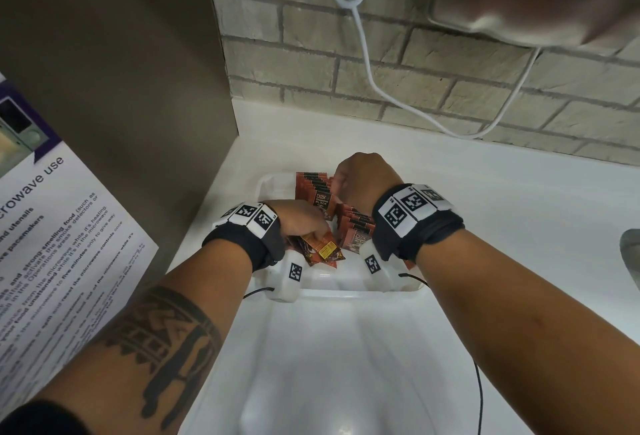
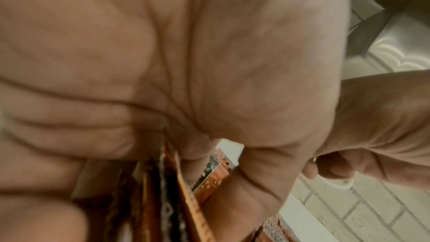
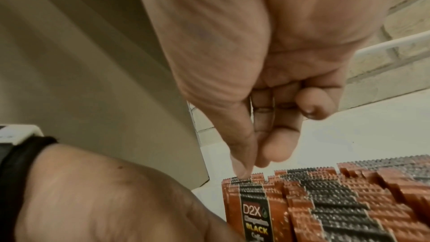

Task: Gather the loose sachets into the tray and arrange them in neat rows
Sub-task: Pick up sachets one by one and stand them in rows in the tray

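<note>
- Left hand (image 1: 304,223): fingers curled round a loose bunch of sachets (image 1: 322,249), low in the tray's near-left part.
- Right hand (image 1: 363,178): fingertips (image 3: 242,170) drawn together, touching the top edges of the standing rows (image 1: 320,192); a firm hold is not evident.
- Tray (image 1: 346,287): two rows stand upright; the bunch remains unfiled. Judged well advanced, not complete.

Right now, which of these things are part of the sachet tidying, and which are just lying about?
Part of the job:
- white tray
- upright sachet rows
- loose sachets gripped by the left hand
- right hand touching a row

Just lying about:
- microwave notice
- white cable
- brick wall
</note>
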Demonstrator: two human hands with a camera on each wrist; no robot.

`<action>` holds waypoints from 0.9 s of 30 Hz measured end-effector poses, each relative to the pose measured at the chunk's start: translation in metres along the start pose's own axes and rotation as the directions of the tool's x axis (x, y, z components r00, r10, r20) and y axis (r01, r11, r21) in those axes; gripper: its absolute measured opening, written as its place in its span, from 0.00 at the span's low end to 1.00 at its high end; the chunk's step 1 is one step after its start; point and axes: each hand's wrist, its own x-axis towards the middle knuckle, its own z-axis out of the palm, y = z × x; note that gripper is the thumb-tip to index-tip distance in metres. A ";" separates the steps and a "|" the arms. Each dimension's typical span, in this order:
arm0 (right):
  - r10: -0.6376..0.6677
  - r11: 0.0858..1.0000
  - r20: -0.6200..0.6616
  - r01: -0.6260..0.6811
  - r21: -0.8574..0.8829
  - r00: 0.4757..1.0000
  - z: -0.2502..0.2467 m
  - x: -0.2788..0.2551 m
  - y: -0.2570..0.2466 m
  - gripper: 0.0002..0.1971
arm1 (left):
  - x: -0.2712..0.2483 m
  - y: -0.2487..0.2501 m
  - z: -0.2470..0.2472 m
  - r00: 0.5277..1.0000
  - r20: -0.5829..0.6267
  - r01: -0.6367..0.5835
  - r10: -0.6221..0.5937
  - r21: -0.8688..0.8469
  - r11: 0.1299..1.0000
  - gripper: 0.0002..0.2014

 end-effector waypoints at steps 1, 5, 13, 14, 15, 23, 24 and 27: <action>0.011 1.000 0.010 -0.011 0.021 1.000 0.002 0.002 -0.001 0.08 | 0.001 0.000 0.000 1.000 0.008 0.006 -0.006 -0.017 1.000 0.17; 0.009 1.000 0.058 -0.009 0.008 0.998 0.012 0.014 -0.001 0.06 | 0.003 0.001 0.000 1.000 0.017 0.006 -0.004 -0.090 0.996 0.23; 0.006 0.995 0.022 -0.003 -0.099 1.000 0.022 0.022 -0.005 0.16 | 0.007 -0.003 -0.001 1.000 0.018 0.006 -0.004 -0.102 0.995 0.19; 0.005 0.996 0.021 -0.003 -0.094 1.000 0.024 0.023 -0.005 0.15 | 0.009 -0.003 -0.002 1.000 0.016 0.003 -0.002 -0.095 0.995 0.19; 0.011 0.996 0.028 -0.008 -0.091 1.000 0.024 0.024 -0.005 0.12 | 0.008 -0.003 -0.002 1.000 0.016 0.000 0.001 -0.086 0.996 0.19; -0.013 0.998 0.050 0.016 -0.063 0.999 0.021 0.027 -0.004 0.09 | 0.007 -0.002 -0.003 0.999 0.014 -0.037 0.038 -0.020 0.999 0.13; -0.016 0.997 0.048 0.020 -0.073 0.999 0.021 0.027 -0.004 0.09 | 0.007 -0.001 -0.004 0.999 0.014 -0.040 0.040 -0.019 0.999 0.12; -0.026 0.995 0.051 0.030 -0.091 0.998 0.019 0.027 -0.003 0.08 | 0.008 -0.002 -0.003 0.999 0.033 -0.041 0.041 -0.003 0.999 0.10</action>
